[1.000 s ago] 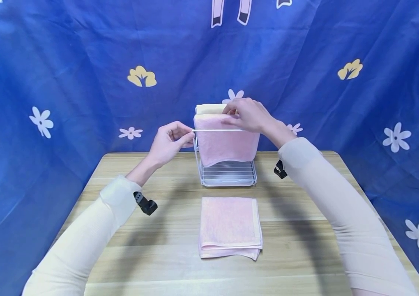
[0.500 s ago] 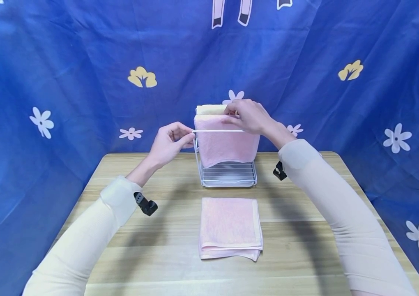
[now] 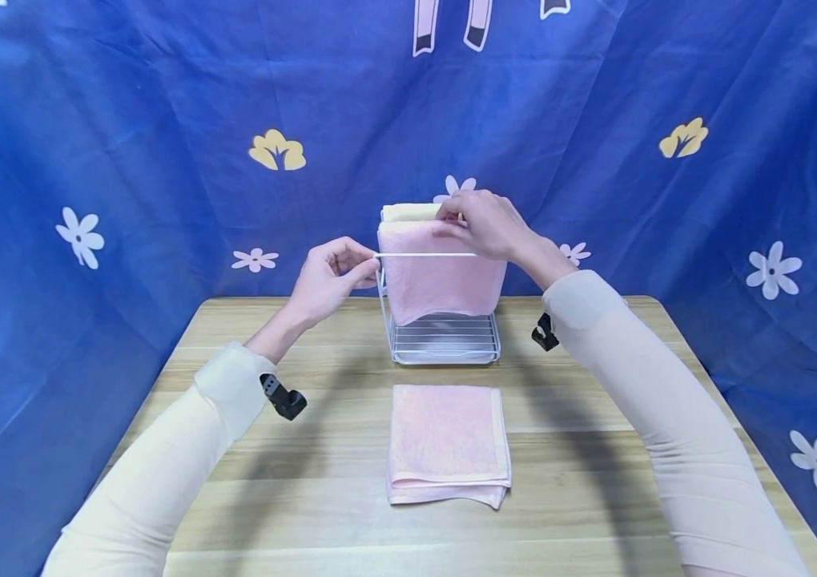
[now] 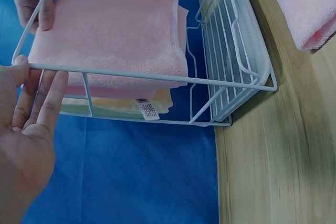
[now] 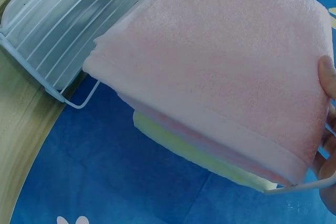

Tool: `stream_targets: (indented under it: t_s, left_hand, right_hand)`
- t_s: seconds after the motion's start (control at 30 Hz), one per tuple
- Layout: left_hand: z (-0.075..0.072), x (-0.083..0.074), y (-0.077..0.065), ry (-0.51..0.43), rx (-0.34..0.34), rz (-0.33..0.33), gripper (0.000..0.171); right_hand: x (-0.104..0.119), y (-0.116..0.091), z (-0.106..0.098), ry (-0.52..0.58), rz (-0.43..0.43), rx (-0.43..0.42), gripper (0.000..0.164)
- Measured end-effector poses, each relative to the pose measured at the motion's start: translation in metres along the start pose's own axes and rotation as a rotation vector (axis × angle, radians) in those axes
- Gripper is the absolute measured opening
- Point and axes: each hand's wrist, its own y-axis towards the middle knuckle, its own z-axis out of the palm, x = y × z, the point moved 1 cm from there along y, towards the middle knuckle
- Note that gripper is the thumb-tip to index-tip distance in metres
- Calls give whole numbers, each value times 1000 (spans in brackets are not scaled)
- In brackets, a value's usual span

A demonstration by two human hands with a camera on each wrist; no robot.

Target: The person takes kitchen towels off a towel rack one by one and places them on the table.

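Note:
A white wire rack (image 3: 444, 350) with a tray at its base stands at the back of the table. My left hand (image 3: 329, 276) pinches the upper left corner of its frame between thumb and fingers. Over the rack's top hangs a folded pink towel (image 3: 444, 284), whose upper edge my right hand (image 3: 488, 224) grips, thumb in front and fingers behind. Just behind it hangs a pale yellow towel (image 3: 408, 212), partly hidden. The left wrist view also shows a green cloth edge (image 4: 100, 109) and a white label (image 4: 148, 109) below the pink layers.
Another pink towel (image 3: 449, 437) lies folded flat on the wooden table (image 3: 336, 513), in front of the rack. A blue patterned curtain (image 3: 380, 120) surrounds the table at the back and sides, close behind the rack.

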Motion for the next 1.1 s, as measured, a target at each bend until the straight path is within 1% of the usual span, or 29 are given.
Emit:
stream_targets:
  t_s: [0.33,0.6,0.97,1.1]
  left_hand:
    - [1,1,0,2,-7,-6,17]
    - [0,2,-1,5,-9,-5,17]
    - [-1,2,0,24,-10,-6,16]
    - [0,3,1,18,-9,-2,13]
  right_hand:
    - [0,1,-6,-12,-5,-39,29]
    - [0,2,-12,-4,-2,-43,28]
    - [1,4,-26,-41,-19,-79,26]
    - [2,5,-33,-46,-17,-99,27]
